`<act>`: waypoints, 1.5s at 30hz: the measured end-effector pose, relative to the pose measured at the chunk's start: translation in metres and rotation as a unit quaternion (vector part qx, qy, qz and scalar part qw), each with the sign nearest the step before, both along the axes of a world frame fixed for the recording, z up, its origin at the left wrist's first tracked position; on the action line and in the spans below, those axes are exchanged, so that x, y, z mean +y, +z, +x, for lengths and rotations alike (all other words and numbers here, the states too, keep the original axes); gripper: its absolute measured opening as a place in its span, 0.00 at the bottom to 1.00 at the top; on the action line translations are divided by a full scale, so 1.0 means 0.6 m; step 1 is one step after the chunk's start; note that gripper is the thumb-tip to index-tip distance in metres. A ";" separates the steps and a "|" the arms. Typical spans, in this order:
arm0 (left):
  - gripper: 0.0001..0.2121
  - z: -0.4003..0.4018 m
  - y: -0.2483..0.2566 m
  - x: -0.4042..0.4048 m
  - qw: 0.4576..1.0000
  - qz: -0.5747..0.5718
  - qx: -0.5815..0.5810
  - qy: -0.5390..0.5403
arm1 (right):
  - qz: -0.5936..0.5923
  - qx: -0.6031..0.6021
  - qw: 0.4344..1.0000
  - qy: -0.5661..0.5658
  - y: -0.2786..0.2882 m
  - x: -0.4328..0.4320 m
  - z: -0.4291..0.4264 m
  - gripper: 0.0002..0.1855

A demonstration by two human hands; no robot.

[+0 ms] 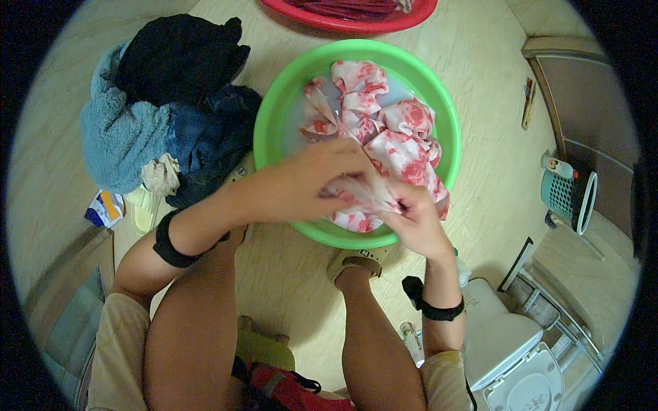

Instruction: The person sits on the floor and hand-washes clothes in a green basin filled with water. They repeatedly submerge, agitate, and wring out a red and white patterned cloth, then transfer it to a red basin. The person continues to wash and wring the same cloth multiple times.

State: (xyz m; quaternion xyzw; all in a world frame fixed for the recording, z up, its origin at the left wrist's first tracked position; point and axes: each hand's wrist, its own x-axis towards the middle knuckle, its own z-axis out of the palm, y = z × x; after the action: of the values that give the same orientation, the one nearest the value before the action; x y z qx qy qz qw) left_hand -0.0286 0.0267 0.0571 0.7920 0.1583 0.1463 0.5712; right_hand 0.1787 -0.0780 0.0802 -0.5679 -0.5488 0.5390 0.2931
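A green plastic basin (452, 138) stands on the floor before me, with cloudy water (295, 120) in it. Wet white cloth with a red floral print (406, 154) lies bunched in the basin, partly above the water. My left hand (334, 169), blurred, grips a fold of this cloth over the basin's near half. Close by on the right, my right hand (414, 216) pinches the same fold near the rim. Cloth is stretched between the two hands. My fingers hide part of it.
A red basin (354, 24) holding dark red fabric is beyond the green one. Left lie a black garment (180, 56), a light blue fleece (121, 144), dark jeans (211, 138) and a crumpled beige cloth (161, 174). A toilet (504, 334) and a teal basket (560, 192) are right.
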 end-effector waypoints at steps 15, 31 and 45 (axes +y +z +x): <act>0.18 0.039 -0.060 -0.032 0.640 -0.721 -0.070 0.257 | 0.066 -0.103 0.929 -0.349 -0.005 0.037 -0.046 0.10; 0.22 0.035 -0.070 -0.099 0.832 -0.499 0.236 0.061 | 0.000 -0.322 0.924 -0.204 -0.085 0.005 -0.021 0.06; 0.37 -0.032 -0.084 -0.044 0.964 0.086 0.253 -0.003 | 0.027 -0.427 0.900 0.077 -0.045 -0.054 -0.022 0.26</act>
State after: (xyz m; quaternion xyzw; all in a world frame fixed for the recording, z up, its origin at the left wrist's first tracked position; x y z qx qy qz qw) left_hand -0.0479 0.0003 0.0065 0.8498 0.2819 -0.0477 0.4429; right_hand 0.1655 -0.1102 0.0530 -0.6913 -0.6779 0.2502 0.0032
